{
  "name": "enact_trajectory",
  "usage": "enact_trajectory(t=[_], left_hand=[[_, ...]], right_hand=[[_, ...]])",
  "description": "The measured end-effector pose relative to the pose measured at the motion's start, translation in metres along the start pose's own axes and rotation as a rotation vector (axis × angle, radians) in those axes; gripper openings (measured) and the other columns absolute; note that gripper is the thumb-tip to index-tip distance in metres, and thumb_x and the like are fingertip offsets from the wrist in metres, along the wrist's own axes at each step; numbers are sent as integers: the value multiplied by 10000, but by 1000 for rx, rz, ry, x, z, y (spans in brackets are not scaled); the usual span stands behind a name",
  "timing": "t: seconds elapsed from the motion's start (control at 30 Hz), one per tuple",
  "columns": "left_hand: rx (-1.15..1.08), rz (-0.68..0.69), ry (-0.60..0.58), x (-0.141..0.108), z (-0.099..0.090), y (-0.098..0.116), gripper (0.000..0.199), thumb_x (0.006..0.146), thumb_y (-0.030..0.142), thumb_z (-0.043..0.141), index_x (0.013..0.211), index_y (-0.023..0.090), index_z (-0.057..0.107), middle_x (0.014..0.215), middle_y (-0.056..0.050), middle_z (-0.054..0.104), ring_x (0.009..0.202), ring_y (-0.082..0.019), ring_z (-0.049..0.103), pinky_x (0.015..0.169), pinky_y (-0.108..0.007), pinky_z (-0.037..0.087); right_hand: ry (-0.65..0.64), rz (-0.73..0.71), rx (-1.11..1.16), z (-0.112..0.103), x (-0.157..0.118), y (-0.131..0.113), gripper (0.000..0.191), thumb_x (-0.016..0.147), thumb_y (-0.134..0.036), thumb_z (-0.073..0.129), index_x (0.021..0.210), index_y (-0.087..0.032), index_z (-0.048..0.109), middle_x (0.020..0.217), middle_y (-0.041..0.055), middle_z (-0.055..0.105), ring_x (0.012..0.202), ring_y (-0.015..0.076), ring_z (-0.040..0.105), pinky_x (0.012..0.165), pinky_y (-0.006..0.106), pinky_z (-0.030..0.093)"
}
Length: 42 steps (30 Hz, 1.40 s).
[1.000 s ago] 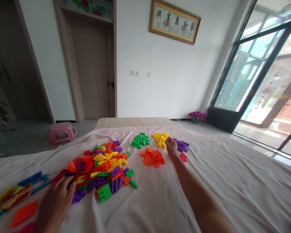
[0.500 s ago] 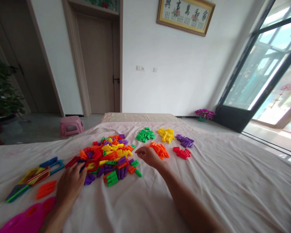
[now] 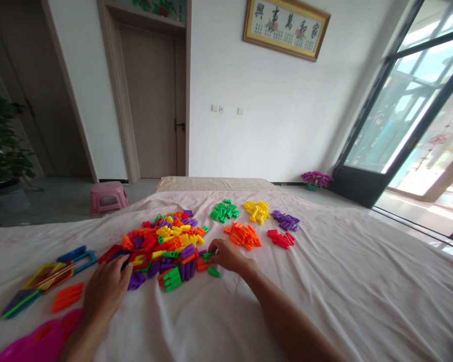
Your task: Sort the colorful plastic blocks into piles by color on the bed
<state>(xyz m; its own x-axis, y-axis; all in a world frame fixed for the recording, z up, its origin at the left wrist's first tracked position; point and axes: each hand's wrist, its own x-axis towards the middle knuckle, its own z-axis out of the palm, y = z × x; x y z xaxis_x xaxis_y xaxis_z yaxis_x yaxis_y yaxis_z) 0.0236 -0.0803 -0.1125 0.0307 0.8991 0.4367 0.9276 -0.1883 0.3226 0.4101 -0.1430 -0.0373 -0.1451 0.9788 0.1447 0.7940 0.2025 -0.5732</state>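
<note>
A mixed heap of colourful plastic building blocks [image 3: 166, 241] lies on the pale bedsheet [image 3: 241, 317]. My right hand [image 3: 230, 255] is at the heap's right edge, its fingertips closed on a green block [image 3: 207, 256]. Just below, a loose green block [image 3: 213, 272] lies on the sheet. At the heap's left edge rests my left hand [image 3: 107, 284], fingers and thumb apart, touching or close to a dark blue piece [image 3: 126, 260]. Beyond my right hand are sorted piles: orange [image 3: 245, 236], green [image 3: 224, 211], yellow [image 3: 257, 211], purple [image 3: 286, 220] and red [image 3: 281, 239].
Flat coloured frame pieces [image 3: 47, 276] lie left of my left hand, with an orange block group [image 3: 68, 296] below them. A bright pink plastic item [image 3: 38, 344] is at the lower left. A pink stool [image 3: 108, 197] stands on the floor beyond the sheet.
My right hand has moved left and down from beside the orange pile to the green block at the heap's edge. My left hand has stayed in place.
</note>
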Motion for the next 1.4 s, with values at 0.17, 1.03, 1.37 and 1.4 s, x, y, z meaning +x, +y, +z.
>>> enact_trajectory(t=[0.17, 1.03, 1.37, 1.4], left_hand=[[-4, -12, 19, -1, -1, 1, 638, 972, 476, 326, 1284, 113, 748, 1272, -172, 772, 1233, -362, 659, 1162, -523, 455], [-233, 353, 351, -11, -37, 47, 346, 1012, 386, 541, 1260, 208, 706, 1265, -112, 766, 1264, -287, 656, 1145, -471, 473], [-402, 481, 357, -26, -45, 94, 450, 941, 457, 687, 1349, 267, 680, 1236, -76, 781, 1167, -266, 702, 1043, -435, 536], [-422, 482, 347, -27, -46, 96, 409, 942, 453, 689, 1309, 272, 703, 1202, -66, 789, 1137, -255, 712, 1021, -421, 547]], right_hand=[[2, 4, 100, -7, 5, 11, 134, 778, -161, 812, 907, -194, 795, 835, -6, 760, 722, 144, 660, 601, 213, 423], [-105, -4, 815, 3, 28, -25, 436, 792, -577, 790, 900, -174, 663, 702, -31, 618, 610, 109, 582, 542, 224, 455], [-228, -90, 917, 27, 14, -68, 506, 783, -591, 845, 1002, -156, 706, 694, -19, 649, 589, 113, 580, 580, 245, 470], [-231, -96, 915, 29, 14, -71, 504, 786, -591, 841, 1001, -155, 708, 689, -19, 649, 586, 113, 577, 578, 245, 466]])
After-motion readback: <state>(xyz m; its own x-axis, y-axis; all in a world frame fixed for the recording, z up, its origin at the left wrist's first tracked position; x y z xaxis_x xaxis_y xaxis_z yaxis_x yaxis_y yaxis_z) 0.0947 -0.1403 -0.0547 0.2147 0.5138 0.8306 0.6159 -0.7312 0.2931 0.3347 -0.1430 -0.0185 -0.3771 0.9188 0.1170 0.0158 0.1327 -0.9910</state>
